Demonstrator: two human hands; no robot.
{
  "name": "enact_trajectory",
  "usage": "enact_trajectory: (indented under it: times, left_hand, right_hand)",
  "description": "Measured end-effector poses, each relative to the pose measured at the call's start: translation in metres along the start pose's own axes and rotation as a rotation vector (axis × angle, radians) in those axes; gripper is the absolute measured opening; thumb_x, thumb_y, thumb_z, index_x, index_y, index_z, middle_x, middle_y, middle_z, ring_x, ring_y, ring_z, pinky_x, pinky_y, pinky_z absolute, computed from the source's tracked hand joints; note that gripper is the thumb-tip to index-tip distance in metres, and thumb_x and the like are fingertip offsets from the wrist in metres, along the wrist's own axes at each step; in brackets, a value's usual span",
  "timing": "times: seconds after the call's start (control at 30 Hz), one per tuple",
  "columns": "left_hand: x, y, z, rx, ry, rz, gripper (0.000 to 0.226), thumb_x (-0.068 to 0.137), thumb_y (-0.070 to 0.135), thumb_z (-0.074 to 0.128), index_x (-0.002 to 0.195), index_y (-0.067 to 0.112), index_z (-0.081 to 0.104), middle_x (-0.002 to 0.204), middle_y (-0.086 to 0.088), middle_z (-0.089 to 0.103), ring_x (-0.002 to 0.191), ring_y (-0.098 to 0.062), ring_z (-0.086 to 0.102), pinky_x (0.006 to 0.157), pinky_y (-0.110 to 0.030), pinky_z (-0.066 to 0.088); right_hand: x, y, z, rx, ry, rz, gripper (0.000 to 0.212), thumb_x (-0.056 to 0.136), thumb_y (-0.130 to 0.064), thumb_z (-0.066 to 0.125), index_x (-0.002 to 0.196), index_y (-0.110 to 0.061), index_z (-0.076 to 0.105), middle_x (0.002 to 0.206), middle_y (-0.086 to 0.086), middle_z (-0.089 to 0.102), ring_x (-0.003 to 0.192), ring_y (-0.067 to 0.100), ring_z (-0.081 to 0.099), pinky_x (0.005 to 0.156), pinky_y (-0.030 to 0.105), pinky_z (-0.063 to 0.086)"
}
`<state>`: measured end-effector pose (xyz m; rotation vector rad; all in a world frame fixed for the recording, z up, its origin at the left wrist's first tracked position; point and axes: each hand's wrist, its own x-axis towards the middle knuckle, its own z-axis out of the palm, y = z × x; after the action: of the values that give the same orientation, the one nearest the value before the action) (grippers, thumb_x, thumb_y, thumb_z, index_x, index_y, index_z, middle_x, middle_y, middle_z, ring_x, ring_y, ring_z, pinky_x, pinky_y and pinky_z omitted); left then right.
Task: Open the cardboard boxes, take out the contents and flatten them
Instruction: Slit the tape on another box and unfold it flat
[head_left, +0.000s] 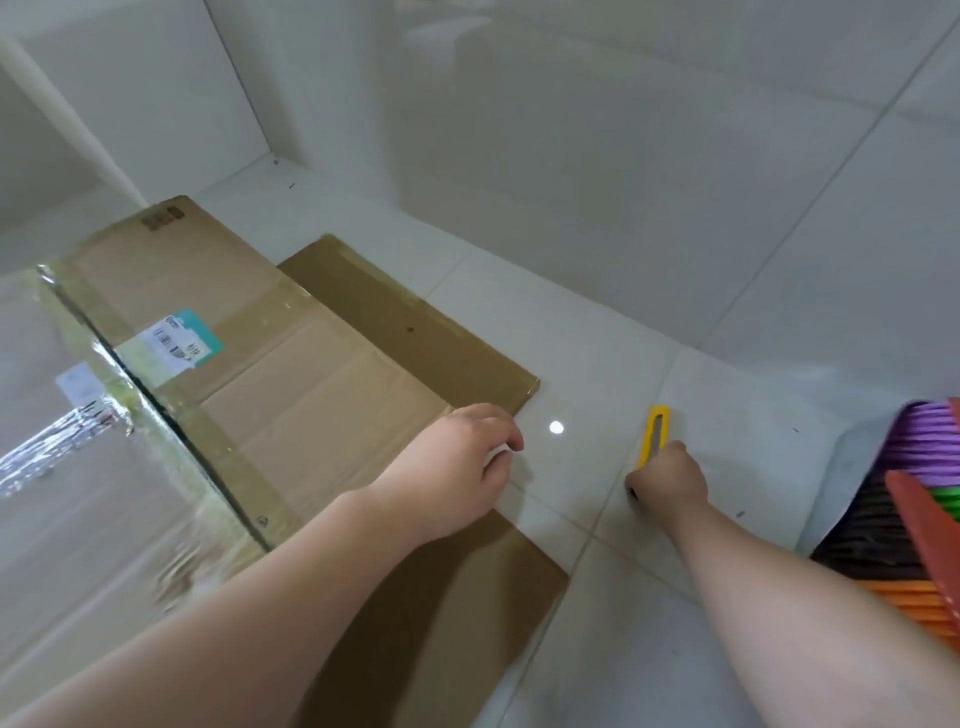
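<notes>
A flattened light-brown cardboard box (291, 374) with a teal-and-white label lies on the white tiled floor, on top of a darker flat cardboard sheet (415, 332). Glossy tape runs along its left fold. My left hand (457, 467) rests at the right edge of the flattened box, fingers curled over the edge. My right hand (670, 478) grips a yellow utility knife (655, 431) against the floor, to the right of the cardboard.
A stack of coloured plastic pieces (914, 509), purple, green, dark and orange, sits at the right edge on a white sheet. White tiled walls meet in a corner behind the cardboard. A white pole (78, 135) slants at the upper left.
</notes>
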<state>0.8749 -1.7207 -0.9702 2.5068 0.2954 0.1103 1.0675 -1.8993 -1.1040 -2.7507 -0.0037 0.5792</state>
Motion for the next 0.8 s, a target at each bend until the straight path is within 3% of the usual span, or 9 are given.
enact_trajectory:
  times: [0.13,0.2,0.27,0.37,0.47,0.53,0.6,0.8]
  left_hand:
    - [-0.001,0.003,-0.016,-0.077,0.036,-0.094,0.018,0.091,0.015,0.054,0.101,0.020,0.068,0.099,0.013,0.062,0.080,-0.006,0.058,0.072,-0.013,0.044]
    - [-0.001,0.005,-0.024,-0.144,0.074,-0.183,0.017,0.092,0.018,0.054,0.098,0.023,0.068,0.088,0.014,0.065,0.076,-0.003,0.060,0.065,-0.008,0.044]
    - [0.001,0.007,-0.035,-0.286,0.146,-0.286,0.016,0.092,0.017,0.054,0.093,0.022,0.069,0.083,0.012,0.068,0.076,-0.002,0.062,0.067,-0.006,0.046]
    - [0.009,0.007,-0.061,-0.807,0.327,-0.495,0.023,0.099,0.016,0.047,0.101,0.009,0.068,0.092,-0.002,0.072,0.084,-0.013,0.068,0.083,-0.023,0.054]
    - [0.015,0.003,-0.093,-1.428,0.409,-0.542,0.039,0.104,0.027,0.036,0.119,-0.002,0.055,0.107,-0.014,0.067,0.093,-0.021,0.065,0.088,-0.034,0.052]
    - [0.010,0.001,-0.118,-1.637,0.337,-0.476,0.052,0.104,0.038,0.027,0.126,-0.003,0.049,0.104,-0.014,0.066,0.086,-0.021,0.064,0.078,-0.033,0.051]
    - [-0.001,0.003,-0.136,-1.729,0.273,-0.403,0.060,0.102,0.046,0.022,0.120,-0.002,0.054,0.095,-0.012,0.068,0.080,-0.020,0.061,0.067,-0.032,0.050]
    - [-0.048,-0.015,-0.156,-1.909,0.324,-0.325,0.050,0.099,0.053,0.029,0.098,0.010,0.054,0.072,-0.002,0.053,0.063,-0.017,0.053,0.074,-0.034,0.049]
  right_hand:
    - [-0.005,-0.008,-0.002,0.106,-0.031,0.008,0.010,0.083,-0.003,0.052,0.091,-0.004,0.047,0.083,0.016,0.057,0.085,0.037,0.064,0.066,0.036,0.048]
    - [-0.015,-0.028,-0.013,0.348,-0.087,-0.021,0.007,0.084,0.001,0.050,0.086,-0.003,0.046,0.076,0.018,0.057,0.059,0.031,0.062,0.054,0.038,0.052]
    - [-0.037,-0.059,-0.036,0.599,-0.185,-0.143,0.008,0.088,0.002,0.046,0.086,-0.004,0.043,0.068,0.015,0.050,0.045,0.023,0.049,0.044,0.030,0.045]
    - [-0.094,-0.120,-0.083,0.947,-0.423,-0.372,0.009,0.097,-0.005,0.044,0.088,-0.007,0.044,0.064,0.012,0.046,0.043,0.019,0.041,0.042,0.026,0.032]
    - [-0.161,-0.166,-0.117,1.270,-0.784,-0.500,0.010,0.099,-0.010,0.042,0.101,-0.004,0.050,0.073,0.012,0.053,0.048,0.022,0.047,0.045,0.028,0.035]
    - [-0.198,-0.184,-0.121,1.275,-0.909,-0.577,0.018,0.099,-0.012,0.044,0.107,-0.001,0.056,0.076,0.012,0.057,0.054,0.023,0.051,0.047,0.028,0.041]
    - [-0.225,-0.195,-0.116,1.225,-0.942,-0.620,0.018,0.098,-0.013,0.046,0.103,-0.002,0.059,0.079,0.012,0.061,0.057,0.022,0.055,0.048,0.026,0.045]
    - [-0.283,-0.215,-0.072,1.160,-0.868,-0.615,0.025,0.098,-0.026,0.046,0.088,-0.005,0.054,0.063,0.011,0.049,0.043,0.016,0.046,0.039,0.021,0.036]
